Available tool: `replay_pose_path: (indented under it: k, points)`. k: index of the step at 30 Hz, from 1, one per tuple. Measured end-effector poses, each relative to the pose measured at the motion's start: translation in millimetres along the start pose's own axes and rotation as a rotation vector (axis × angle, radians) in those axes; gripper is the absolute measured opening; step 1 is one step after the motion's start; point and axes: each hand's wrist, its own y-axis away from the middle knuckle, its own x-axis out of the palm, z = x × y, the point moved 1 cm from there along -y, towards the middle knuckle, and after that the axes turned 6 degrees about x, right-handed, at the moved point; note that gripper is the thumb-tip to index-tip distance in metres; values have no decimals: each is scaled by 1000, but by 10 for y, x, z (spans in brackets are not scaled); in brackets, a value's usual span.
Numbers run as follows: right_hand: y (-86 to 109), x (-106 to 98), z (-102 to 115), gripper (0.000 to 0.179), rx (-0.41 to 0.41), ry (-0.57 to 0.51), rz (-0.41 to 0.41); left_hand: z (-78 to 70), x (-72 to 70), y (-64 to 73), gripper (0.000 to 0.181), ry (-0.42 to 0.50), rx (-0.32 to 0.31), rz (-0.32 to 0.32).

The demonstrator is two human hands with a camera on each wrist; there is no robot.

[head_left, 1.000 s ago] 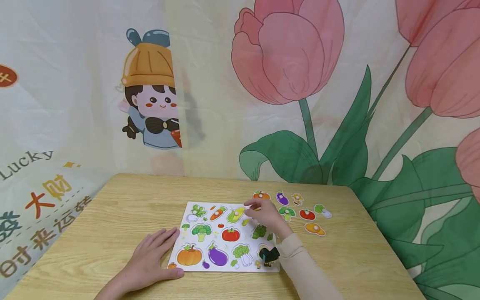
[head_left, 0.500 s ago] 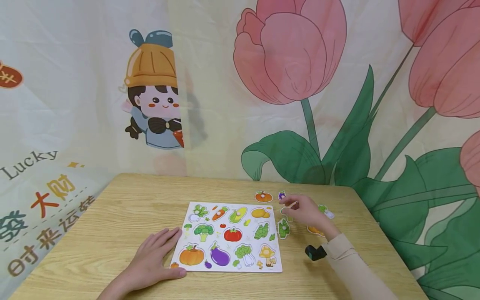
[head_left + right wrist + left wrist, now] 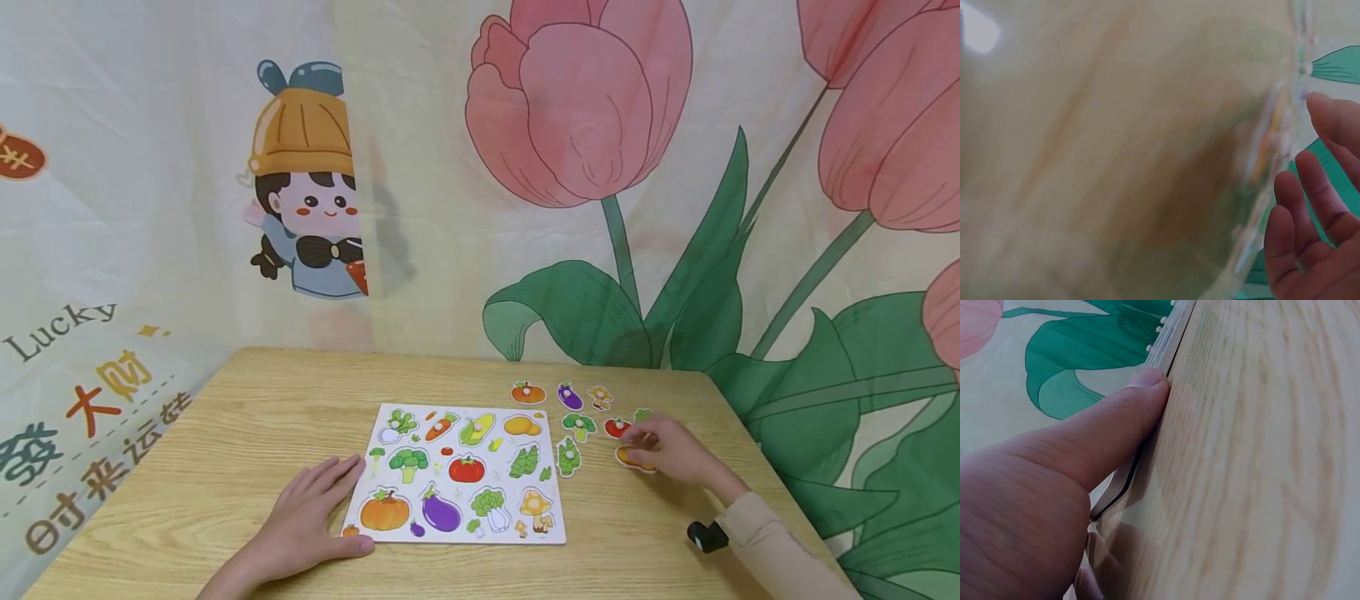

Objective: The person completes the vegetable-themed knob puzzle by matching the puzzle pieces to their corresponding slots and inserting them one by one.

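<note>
A white puzzle board (image 3: 442, 537) with pictures of vegetables lies on the table. My left hand (image 3: 303, 517) rests at its left edge, fingers spread and straight; in the left wrist view the thumb (image 3: 1116, 422) presses along the board's side. Knobbed radish (image 3: 397, 426), carrot (image 3: 440, 427) and corn (image 3: 476, 429) pieces lie over the board's back row. To the right of the board, my right hand (image 3: 671, 450) reaches low over a yellow-orange oval piece (image 3: 626, 457), fingertips overlapping it. In the right wrist view its fingers (image 3: 1316, 187) are loosely bent and apart, holding nothing.
Loose knobbed pieces lie right of and behind the board: pumpkin (image 3: 528, 392), eggplant (image 3: 570, 396), mushroom (image 3: 599, 398), broccoli (image 3: 578, 427), asparagus (image 3: 567, 457) and tomato (image 3: 617, 427). A leafy green piece (image 3: 642, 414) is partly hidden by the right hand. A printed curtain (image 3: 420, 250) hangs behind the table.
My right hand has moved from beside the corn at the board's back, rightward across the loose pieces, to the yellow-orange oval piece. The left hand has stayed at the board's edge.
</note>
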Motion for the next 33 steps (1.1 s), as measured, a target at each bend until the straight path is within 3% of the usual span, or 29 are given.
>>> replay_pose_path:
  k: [6,21,27,33]
  points:
    - [76,7,-138,17,40,33,0,-5,-4,0,112,1,-3,4]
    - [61,44,-219,8,74,21,-6,0,4,2,113,-9,4,-5]
    - [55,30,-71,6,106,0,-11,1,10,5,114,-5,-2,4]
    - [-67,80,181,4,84,-31,-16,-1,6,-4,113,5,-7,5]
